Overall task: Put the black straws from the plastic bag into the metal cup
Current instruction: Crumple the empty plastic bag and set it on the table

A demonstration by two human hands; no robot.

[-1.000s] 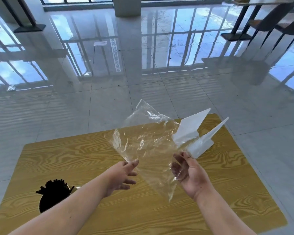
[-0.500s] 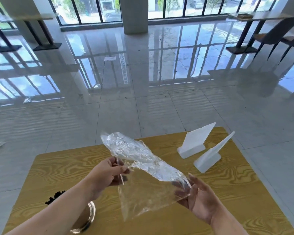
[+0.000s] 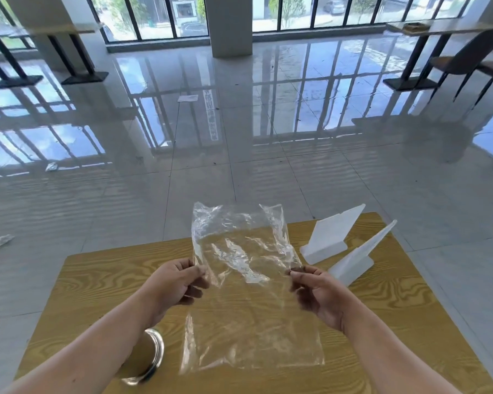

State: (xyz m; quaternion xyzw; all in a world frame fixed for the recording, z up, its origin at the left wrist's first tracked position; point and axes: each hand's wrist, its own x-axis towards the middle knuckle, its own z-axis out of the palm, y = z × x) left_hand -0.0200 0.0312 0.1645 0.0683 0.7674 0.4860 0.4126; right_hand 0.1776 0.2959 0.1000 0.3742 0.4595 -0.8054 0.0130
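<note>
Table [image 3: 103, 277] — yellow-brown with dark, swirling wood grain. Bag [image 3: 248, 294] clear, glinting white at its creases. Two stands [image 3: 329, 237] plain white. Cup [image 3: 154, 356] — shiny silver rim. Floor [image 3: 353, 180] glossy pale grey tiles.

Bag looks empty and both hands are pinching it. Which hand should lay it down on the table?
Probably the right hand. It has bare table under it, while the left hand's forearm hangs over the metal cup. The plastic bag shows no straws inside.
</note>
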